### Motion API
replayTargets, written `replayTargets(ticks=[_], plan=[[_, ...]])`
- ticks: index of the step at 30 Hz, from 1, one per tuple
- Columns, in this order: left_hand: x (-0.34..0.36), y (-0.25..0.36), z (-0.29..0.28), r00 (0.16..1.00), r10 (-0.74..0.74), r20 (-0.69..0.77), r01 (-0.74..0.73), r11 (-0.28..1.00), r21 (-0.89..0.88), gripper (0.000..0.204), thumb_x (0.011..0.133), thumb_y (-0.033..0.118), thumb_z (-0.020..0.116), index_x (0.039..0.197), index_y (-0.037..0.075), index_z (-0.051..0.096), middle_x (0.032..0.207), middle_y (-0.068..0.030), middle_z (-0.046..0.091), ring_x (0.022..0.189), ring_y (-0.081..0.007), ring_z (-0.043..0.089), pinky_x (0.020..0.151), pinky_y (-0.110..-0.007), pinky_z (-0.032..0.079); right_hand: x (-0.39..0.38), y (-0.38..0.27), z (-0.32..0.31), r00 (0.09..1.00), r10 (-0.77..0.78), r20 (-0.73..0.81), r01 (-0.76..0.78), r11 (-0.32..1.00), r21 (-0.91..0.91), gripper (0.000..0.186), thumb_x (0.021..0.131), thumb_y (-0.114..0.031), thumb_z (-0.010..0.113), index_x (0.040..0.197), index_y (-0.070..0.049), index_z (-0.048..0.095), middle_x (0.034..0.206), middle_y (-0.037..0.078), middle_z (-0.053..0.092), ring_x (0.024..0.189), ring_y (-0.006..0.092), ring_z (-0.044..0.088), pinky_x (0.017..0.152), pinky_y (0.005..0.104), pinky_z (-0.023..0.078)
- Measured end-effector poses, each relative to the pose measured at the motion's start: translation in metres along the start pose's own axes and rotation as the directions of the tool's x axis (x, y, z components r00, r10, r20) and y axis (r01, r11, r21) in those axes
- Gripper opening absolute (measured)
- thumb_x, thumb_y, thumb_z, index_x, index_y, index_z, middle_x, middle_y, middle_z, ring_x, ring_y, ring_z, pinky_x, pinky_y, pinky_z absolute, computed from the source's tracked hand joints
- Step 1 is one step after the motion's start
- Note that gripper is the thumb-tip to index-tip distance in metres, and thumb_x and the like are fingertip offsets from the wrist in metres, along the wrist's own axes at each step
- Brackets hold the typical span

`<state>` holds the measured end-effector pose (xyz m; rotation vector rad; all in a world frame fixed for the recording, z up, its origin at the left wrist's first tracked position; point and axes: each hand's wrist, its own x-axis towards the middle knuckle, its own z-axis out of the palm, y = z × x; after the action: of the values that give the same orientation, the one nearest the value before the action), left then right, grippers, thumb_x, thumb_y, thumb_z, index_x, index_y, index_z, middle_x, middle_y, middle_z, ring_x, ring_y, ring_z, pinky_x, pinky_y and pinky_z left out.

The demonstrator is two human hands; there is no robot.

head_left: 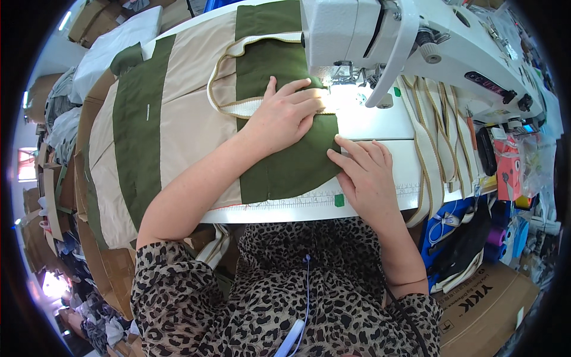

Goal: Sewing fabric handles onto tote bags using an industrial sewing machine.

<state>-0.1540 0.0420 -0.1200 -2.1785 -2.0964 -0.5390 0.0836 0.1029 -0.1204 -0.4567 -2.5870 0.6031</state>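
Note:
Striped green and beige fabric (pixel 196 107) lies across the sewing machine's white bed. A white webbing strap with tan edges (pixel 241 109) loops over it and runs in under the machine head (pixel 351 41). My left hand (pixel 284 116) presses flat on the strap and the green stripe, fingers spread, the fingertips close to the lit presser foot (pixel 345 74). At the fabric's right edge, my right hand (pixel 369 172) rests with its fingers stretched out, the fingertips touching the green cloth and the white bed. The needle point is lost in the glare.
A printed ruler strip (pixel 380 195) follows the near table edge. More webbing (pixel 425 143) hangs in loops on the right, beside a pink box (pixel 507 169). Cardboard boxes (pixel 116 271) stand on the left, and a carton (pixel 485 303) sits low on the right.

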Motion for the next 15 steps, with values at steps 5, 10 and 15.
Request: replayTargets(ticks=[5,10,15], plan=[[-0.001,-0.006,0.001,0.999,0.007,-0.033,-0.006,1.000,0.008,0.020,0.092,0.014,0.065,0.112,0.016,0.069,0.131,0.0015,0.065,0.134,-0.0253,0.053,0.107,-0.071,0.038,0.003,-0.001,0.003,1.000,-0.031,0.005,0.031,0.998,-0.054,0.041,0.081,-0.010,0.073,0.121,-0.012,0.068,0.135,0.001,0.059,0.121,0.0205,0.053,0.111,0.0467,0.033],[-0.002,-0.012,0.001,1.000,-0.004,-0.028,0.005,0.999,0.036,0.021,0.093,0.014,0.065,0.113,0.017,0.068,0.132,0.0028,0.064,0.135,-0.0241,0.052,0.107,-0.070,0.038,0.003,-0.007,0.005,0.999,-0.025,0.033,0.029,0.995,-0.096,0.042,0.081,-0.011,0.072,0.123,-0.014,0.067,0.136,0.001,0.059,0.121,0.0212,0.053,0.111,0.0470,0.033],[-0.007,-0.009,0.000,0.999,0.038,-0.004,-0.038,0.999,0.035,0.021,0.093,0.014,0.065,0.113,0.018,0.068,0.133,0.0036,0.063,0.135,-0.0234,0.051,0.106,-0.069,0.038,-0.001,-0.007,0.005,0.998,-0.054,0.007,0.055,0.995,-0.086,0.042,0.080,-0.005,0.067,0.121,-0.012,0.070,0.135,0.003,0.061,0.120,0.0258,0.054,0.110,0.0464,0.036]])
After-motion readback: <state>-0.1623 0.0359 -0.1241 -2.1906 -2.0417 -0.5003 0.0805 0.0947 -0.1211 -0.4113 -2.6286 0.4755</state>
